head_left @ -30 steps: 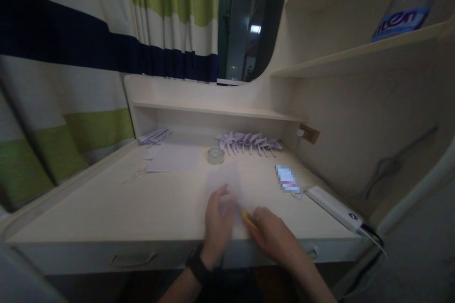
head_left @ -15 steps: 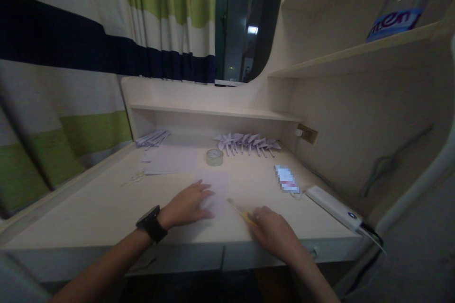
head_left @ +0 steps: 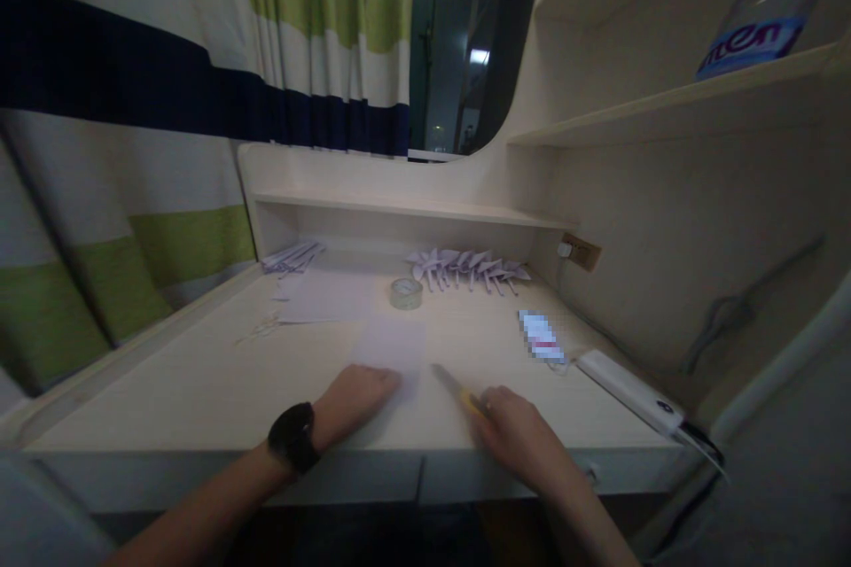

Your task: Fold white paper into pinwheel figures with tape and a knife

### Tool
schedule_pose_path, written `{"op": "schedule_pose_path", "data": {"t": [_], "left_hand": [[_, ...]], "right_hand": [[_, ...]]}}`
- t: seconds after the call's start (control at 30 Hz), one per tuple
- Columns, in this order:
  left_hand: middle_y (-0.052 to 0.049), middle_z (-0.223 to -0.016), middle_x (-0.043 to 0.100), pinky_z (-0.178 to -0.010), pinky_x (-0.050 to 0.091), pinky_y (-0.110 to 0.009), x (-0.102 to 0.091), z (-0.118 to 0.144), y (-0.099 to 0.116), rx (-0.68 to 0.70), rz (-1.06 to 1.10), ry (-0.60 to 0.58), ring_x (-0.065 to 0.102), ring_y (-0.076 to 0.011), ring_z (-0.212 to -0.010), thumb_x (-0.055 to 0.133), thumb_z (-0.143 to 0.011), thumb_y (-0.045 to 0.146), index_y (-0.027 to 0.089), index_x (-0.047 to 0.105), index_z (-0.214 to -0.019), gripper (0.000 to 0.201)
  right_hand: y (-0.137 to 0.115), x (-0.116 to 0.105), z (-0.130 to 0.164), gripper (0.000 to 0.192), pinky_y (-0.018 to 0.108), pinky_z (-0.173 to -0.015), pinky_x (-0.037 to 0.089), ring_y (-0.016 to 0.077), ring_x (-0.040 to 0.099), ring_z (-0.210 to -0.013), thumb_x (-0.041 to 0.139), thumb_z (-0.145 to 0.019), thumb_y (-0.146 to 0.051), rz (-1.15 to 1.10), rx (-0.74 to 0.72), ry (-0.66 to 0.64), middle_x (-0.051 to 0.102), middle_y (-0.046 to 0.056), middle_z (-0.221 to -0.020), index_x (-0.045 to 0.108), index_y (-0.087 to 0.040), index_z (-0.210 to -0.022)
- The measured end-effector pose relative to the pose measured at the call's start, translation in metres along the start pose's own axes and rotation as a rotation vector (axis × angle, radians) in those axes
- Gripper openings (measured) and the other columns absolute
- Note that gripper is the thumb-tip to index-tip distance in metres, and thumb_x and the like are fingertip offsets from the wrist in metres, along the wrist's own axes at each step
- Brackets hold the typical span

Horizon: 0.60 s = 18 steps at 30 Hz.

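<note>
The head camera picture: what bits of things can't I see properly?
In the head view:
Yellow tool: its grip end is hidden by the right hand.
Paper: partly hidden by the left hand.
Phone: its screen is blurred into blocks.
Bottle: its top is cut off by the upper edge.

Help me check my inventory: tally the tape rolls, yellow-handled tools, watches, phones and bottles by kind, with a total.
Yellow-handled tool, in the right hand: 1
Tape roll: 1
Watch: 1
Phone: 1
Bottle: 1
Total: 5
</note>
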<state>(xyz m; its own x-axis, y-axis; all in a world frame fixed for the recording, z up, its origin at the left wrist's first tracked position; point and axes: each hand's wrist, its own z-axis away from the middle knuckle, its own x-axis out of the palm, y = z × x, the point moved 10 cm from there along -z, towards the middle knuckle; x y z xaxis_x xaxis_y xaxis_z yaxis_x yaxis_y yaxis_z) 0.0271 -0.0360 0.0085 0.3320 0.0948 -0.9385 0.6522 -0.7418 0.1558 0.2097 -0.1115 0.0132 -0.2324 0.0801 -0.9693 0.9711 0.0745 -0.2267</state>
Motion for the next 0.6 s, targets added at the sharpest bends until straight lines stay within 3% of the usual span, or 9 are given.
{"op": "schedule_pose_path", "data": {"t": [0.17,0.37,0.5,0.6], "left_hand": [[-0.009,-0.071,0.069,-0.061,0.037,-0.027,-0.009,-0.006,-0.002,-0.152,-0.106,0.046,0.063,-0.021,-0.066,0.033,-0.094,0.03,0.018,0.065,-0.076,0.039],[-0.008,-0.076,0.071,-0.063,0.039,-0.026,-0.025,-0.021,0.011,-0.298,0.139,0.253,0.066,-0.0204,-0.072,0.031,-0.095,0.034,0.017,0.068,-0.08,0.043],[-0.007,-0.082,0.072,-0.07,0.044,-0.026,-0.026,-0.031,0.026,-0.206,0.302,0.266,0.066,-0.0185,-0.076,0.027,-0.096,0.038,0.018,0.069,-0.088,0.047],[-0.008,-0.108,0.068,-0.092,0.041,-0.032,-0.023,-0.034,0.031,0.009,0.266,0.201,0.061,-0.0211,-0.104,0.031,-0.095,0.037,0.019,0.066,-0.108,0.041]], "right_hand": [[-0.01,0.004,0.002,0.02,0.028,-0.071,0.038,0.0226,0.061,-0.086,0.045,-0.087,-0.028,-0.007,-0.043,-0.008,0.063,0.012,-0.094,0.059,-0.015,-0.091],[-0.023,0.008,-0.008,0.026,0.028,-0.068,0.039,0.0213,0.061,-0.082,0.043,-0.09,-0.035,0.04,-0.087,0.016,0.063,0.012,-0.094,0.06,-0.015,-0.093],[-0.019,0.008,-0.02,0.031,0.028,-0.067,0.039,0.0218,0.062,-0.082,0.04,-0.091,-0.039,0.104,-0.083,0.015,0.064,0.011,-0.092,0.061,-0.016,-0.093],[-0.01,0.009,-0.029,0.03,0.028,-0.07,0.04,0.0223,0.061,-0.086,0.042,-0.091,-0.039,0.13,-0.092,0.011,0.064,0.011,-0.093,0.061,-0.017,-0.094]]}}
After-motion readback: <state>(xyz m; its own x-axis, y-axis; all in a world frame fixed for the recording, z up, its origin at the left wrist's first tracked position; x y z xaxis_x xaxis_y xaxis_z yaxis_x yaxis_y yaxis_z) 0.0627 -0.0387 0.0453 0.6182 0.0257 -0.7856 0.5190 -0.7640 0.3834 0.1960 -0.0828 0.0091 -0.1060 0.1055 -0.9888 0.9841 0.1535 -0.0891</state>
